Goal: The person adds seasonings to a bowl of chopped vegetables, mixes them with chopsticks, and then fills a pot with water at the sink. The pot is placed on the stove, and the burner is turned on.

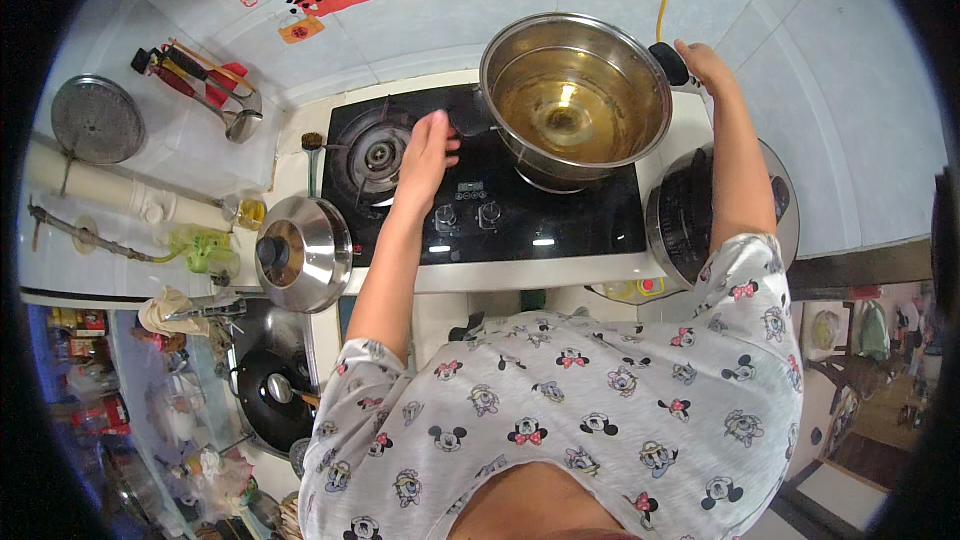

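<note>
A large stainless-steel pot (517, 139) is over the right side of the black glass gas stove (480, 240). Inside it is what looks like a yellowish, see-through liquid (592, 109). My right hand (706, 69) grips the pot's black side handle (669, 64). On the other side my left hand (429, 157) is raised between the left burner (379, 154) and the pot, holding nothing, its fingers extended near the dark left handle (469, 109). Whether the pot's base rests fully on its burner cannot be told.
A domed steel lid (307, 251) with a black knob stands left of the stove, beside a brush (311, 154). Ladles (244, 124) hang on the left wall. Below is a sink (281, 322) holding a black wok (274, 397). A rounded black-and-steel appliance (679, 202) stands beneath my right forearm.
</note>
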The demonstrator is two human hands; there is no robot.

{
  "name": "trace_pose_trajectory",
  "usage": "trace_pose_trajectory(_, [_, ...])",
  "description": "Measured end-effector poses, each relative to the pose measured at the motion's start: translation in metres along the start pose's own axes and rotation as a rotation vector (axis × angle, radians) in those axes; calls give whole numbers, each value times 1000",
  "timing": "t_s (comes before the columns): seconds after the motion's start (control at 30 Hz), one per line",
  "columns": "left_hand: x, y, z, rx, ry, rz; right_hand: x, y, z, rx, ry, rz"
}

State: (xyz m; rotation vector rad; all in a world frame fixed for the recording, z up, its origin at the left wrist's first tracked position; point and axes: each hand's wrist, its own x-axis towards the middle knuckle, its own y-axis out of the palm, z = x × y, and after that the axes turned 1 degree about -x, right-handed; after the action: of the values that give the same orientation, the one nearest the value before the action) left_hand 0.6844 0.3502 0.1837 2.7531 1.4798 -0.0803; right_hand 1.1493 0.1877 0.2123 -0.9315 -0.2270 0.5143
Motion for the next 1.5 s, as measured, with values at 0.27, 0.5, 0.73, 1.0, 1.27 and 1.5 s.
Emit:
trace_pose_trajectory(0.27, [49,36,14,55,-50,-129,13,17,-11,417,172,397])
trace_pose_trajectory(0.5, [60,32,4,105,-49,-149,8,6,-10,353,226,516])
trace_pose_trajectory(0.73, [44,9,23,151,-108,-73,-46,-39,0,-357,-310,96])
trace_pose_trajectory(1.0, [-27,27,166,1482,369,640,-231,-142,0,393,-386,128])
trace_pose_trajectory(1.27, [-19,38,178,1528,373,680,-290,-135,-43,559,-219,106])
trace_pose_trajectory(1.5, [12,-27,74,331,-159,-125,-172,-95,14,232,-384,150])
